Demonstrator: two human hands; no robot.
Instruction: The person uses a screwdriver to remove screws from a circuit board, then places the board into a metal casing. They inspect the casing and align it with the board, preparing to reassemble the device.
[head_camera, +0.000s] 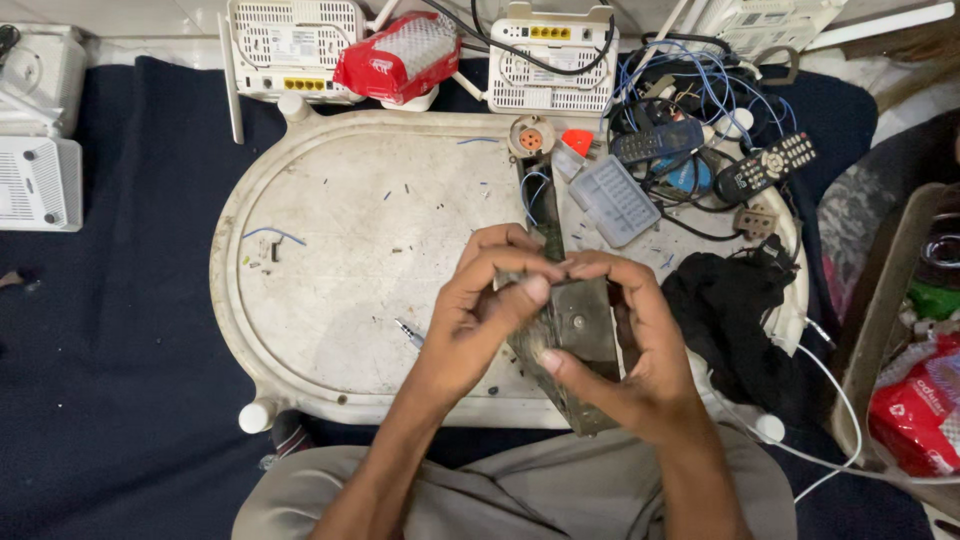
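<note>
I see my left hand (485, 300) and right hand (625, 335) both curled closed around a grey metal plate (580, 330), fingertips pinching its upper edge, held just above the near edge of the white oval tray (320, 260). A black cloth (725, 310) lies just right of my right hand, with remote controls (765, 165) and tangled wires (700, 85) beyond.

dull grey metal box (580, 330); scuffed white plastic tray (330, 300).
</note>
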